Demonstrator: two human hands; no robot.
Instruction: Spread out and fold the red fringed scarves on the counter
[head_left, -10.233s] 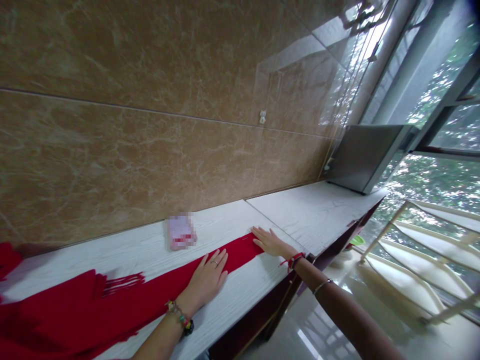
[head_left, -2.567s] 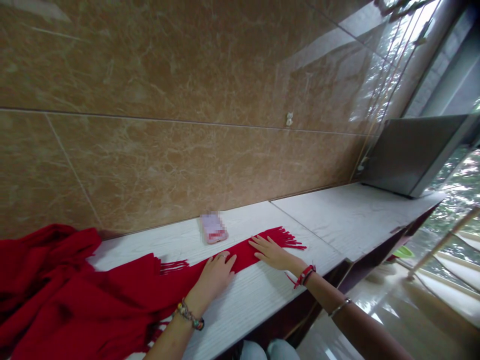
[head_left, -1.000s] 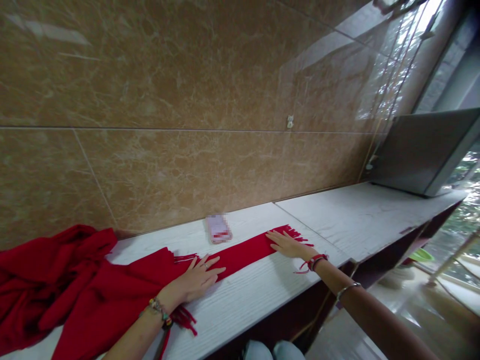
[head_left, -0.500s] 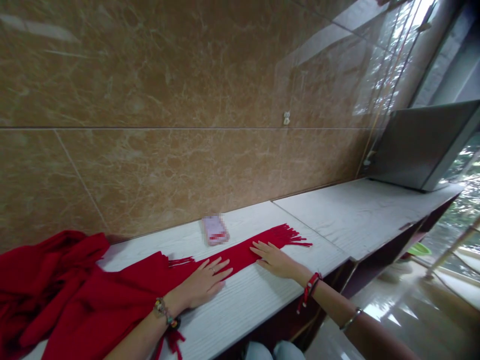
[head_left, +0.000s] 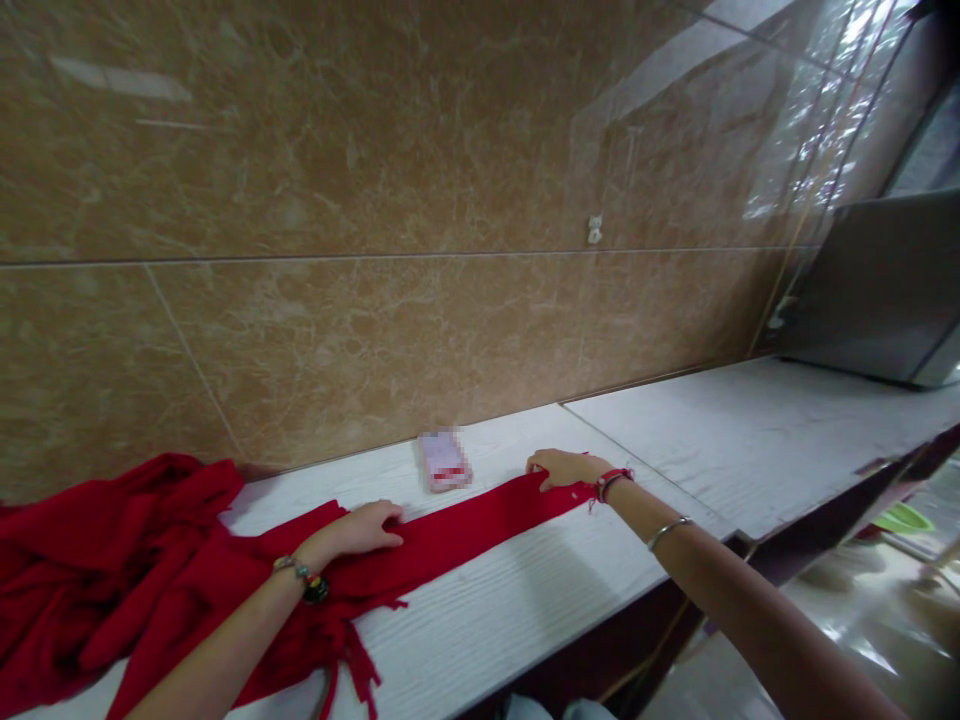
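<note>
A long red scarf (head_left: 472, 520) lies in a narrow strip along the white countertop, its left part widening into loose folds. My left hand (head_left: 366, 528) is over the strip's left portion, its fingers curled at the far edge and the thumb on the cloth. Farther right, my right hand (head_left: 566, 468) has its fingers bent over the far edge close to the fringed end, with the thumb on the near side. The right wrist and bracelet partly hide that fringe. More red fringe (head_left: 352, 660) hangs near the counter's front edge, below my left hand.
A bunched heap of red cloth (head_left: 97, 580) rests at the left. Behind the scarf lies a phone-like blurred pale object (head_left: 444, 460). The white countertop (head_left: 675, 430) runs along a brown marbled wall (head_left: 360, 350) to a large grey box-shaped object (head_left: 877, 290) at right.
Both hands have gone from lying flat on the scarf to curled fingers at its far edge. My left hand shifted left; my right hand moved toward the fringed end. The view swung slightly.
</note>
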